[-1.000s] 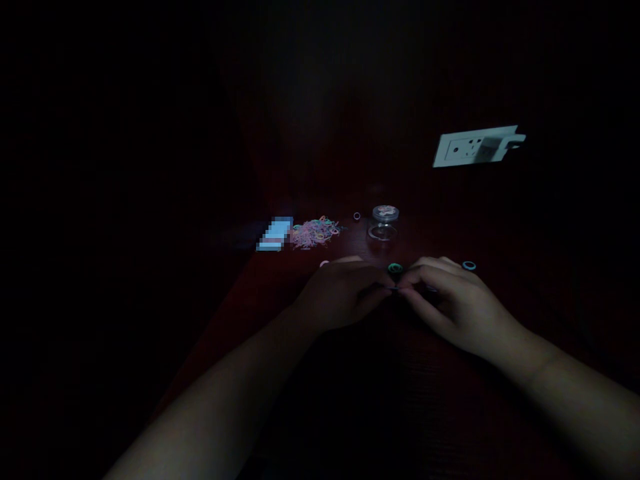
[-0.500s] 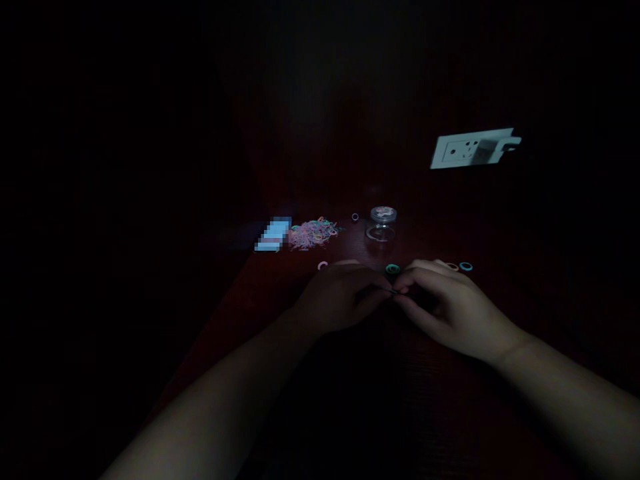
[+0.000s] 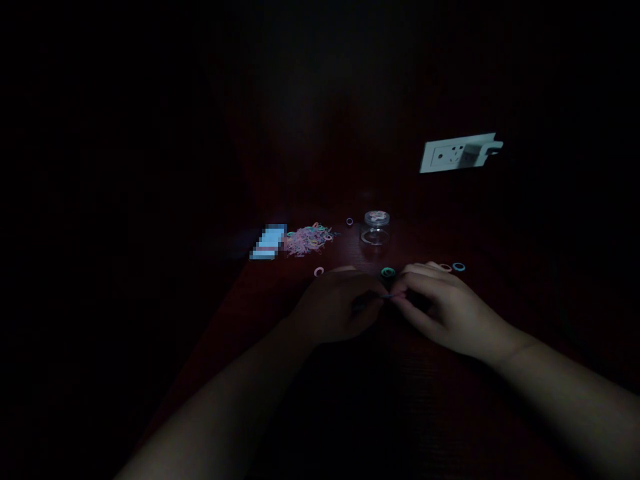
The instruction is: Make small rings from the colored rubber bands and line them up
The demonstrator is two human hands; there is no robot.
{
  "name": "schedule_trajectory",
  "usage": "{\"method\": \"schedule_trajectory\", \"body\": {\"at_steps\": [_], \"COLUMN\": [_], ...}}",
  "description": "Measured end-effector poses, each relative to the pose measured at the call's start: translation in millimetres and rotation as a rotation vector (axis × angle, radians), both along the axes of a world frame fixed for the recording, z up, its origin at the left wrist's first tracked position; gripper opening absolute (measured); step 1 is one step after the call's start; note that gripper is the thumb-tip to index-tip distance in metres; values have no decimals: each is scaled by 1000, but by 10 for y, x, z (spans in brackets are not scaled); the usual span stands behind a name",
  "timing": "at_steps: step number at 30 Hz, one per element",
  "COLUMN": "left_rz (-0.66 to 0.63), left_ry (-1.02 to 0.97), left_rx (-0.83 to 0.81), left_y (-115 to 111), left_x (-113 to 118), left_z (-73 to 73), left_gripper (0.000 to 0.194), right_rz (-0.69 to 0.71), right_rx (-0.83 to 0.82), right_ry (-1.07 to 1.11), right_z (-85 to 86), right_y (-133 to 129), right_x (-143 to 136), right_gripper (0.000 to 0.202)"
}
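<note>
My left hand (image 3: 340, 303) and my right hand (image 3: 447, 303) meet fingertip to fingertip low over the dark red table. Between their pinched fingers runs a thin, dark bluish rubber band (image 3: 387, 296), mostly hidden by the fingers. Just beyond the fingertips lie green rubber bands (image 3: 388, 273) in a small ring. A pink band (image 3: 319, 272) rests past my left hand's knuckles. Behind my right hand are a peach band (image 3: 445, 268), partly covered, and a blue band (image 3: 459, 267).
A heap of pastel rubber bands (image 3: 309, 241) lies at the back left beside a lit, blurred phone (image 3: 269, 242). Right of it stand a small band (image 3: 349, 221) and a clear lidded jar (image 3: 375, 230). A wall socket (image 3: 455, 153) holds a white plug. The room is dark.
The whole view has shifted slightly, so the table things sit a bit lower and further left. My fingertips have parted slightly, showing more of the band between them.
</note>
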State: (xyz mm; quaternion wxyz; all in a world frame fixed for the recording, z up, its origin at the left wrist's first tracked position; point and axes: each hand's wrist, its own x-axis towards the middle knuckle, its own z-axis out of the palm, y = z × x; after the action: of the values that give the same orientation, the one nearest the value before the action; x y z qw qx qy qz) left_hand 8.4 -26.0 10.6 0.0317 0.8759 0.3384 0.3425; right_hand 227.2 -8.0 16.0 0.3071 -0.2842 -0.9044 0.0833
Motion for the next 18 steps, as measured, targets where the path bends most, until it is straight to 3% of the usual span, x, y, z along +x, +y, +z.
{"method": "schedule_trajectory", "body": {"at_steps": [12, 18], "left_rz": [-10, 43], "left_ry": [-8, 5], "left_rx": [10, -22], "left_y": [23, 16], "left_x": [24, 27], "left_z": [-18, -20], "left_gripper": [8, 8], "right_rz": [38, 39], "right_rx": [-5, 5], "right_ry": [-28, -23], "right_z": [-8, -4], "right_y": [18, 1], "right_x": [17, 15], "right_gripper": [8, 7]}}
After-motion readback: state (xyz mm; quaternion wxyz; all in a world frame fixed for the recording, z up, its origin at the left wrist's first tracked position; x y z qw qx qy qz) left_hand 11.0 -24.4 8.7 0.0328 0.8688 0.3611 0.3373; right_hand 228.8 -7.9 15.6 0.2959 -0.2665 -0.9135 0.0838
